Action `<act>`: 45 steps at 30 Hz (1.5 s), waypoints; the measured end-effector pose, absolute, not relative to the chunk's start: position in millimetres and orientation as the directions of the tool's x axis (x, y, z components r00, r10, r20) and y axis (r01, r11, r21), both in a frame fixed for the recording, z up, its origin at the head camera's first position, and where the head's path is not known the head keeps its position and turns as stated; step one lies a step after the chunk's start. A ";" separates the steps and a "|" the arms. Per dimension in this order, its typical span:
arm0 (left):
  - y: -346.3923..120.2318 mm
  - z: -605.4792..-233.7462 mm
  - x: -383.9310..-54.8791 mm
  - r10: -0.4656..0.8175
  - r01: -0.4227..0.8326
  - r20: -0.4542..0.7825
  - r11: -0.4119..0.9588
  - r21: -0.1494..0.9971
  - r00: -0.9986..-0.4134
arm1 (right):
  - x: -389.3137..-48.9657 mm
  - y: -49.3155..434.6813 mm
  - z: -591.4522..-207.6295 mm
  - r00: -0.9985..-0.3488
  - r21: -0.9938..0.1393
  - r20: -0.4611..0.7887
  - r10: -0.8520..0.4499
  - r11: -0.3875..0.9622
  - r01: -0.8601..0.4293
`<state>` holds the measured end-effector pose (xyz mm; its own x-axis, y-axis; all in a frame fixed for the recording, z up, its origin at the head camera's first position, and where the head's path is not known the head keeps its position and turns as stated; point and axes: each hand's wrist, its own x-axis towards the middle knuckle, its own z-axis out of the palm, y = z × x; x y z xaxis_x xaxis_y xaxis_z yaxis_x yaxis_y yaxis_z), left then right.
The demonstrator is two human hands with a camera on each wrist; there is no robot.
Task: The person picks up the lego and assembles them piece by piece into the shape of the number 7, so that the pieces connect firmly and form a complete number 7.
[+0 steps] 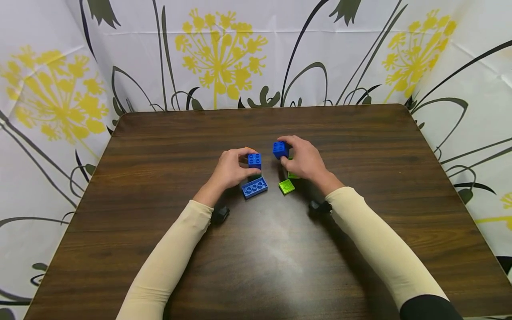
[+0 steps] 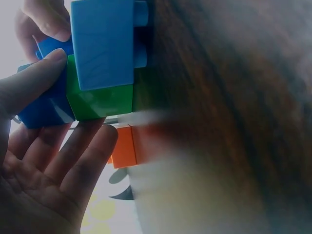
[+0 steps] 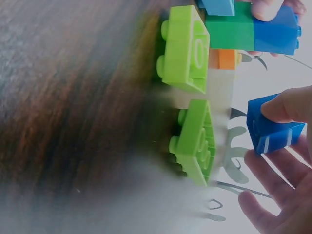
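Bright, clear head view; hazier, dimmer wrist views.
In the head view, a pale glare spreads over the near middle of the brown tabletop [image 1: 360, 129], and a soft dark shadow lies along the inner side of the right sleeve [image 1: 380, 244]; the light probably falls from above. In both wrist views the patterned cloth [image 3: 268, 75] washes out toward white and the wood grain smears out of focus, while the green brick [image 2: 100, 102] keeps fairly crisp edges in the left one.
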<state>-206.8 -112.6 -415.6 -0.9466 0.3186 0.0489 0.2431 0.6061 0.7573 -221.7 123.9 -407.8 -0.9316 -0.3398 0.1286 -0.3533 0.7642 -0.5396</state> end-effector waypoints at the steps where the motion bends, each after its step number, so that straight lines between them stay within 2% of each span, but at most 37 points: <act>1: -112.7 -415.8 -206.6 0.319 0.243 0.049 0.604 0.759 -0.946 | -221.0 124.3 -406.7 -0.934 -0.542 0.129 -0.334 0.765 -0.349; 7: -112.8 -415.5 -207.4 0.322 0.233 0.035 0.602 0.764 -0.946 | -217.3 124.8 -399.2 -0.932 -0.603 0.164 -0.323 0.715 -0.353; 14: -113.8 -414.9 -207.9 0.318 0.211 0.011 0.604 0.769 -0.948 | -212.0 113.5 -387.6 -0.898 -0.661 0.236 -0.372 0.616 -0.429; 28: -115.4 -416.2 -210.5 0.331 0.236 0.025 0.615 0.752 -0.943 | -201.3 85.5 -374.0 -0.825 -0.644 0.320 -0.466 0.532 -0.550; 45: -115.6 -416.5 -211.9 0.356 0.298 0.086 0.599 0.744 -0.931 | -200.2 76.3 -381.4 -0.817 -0.618 0.279 -0.505 0.556 -0.555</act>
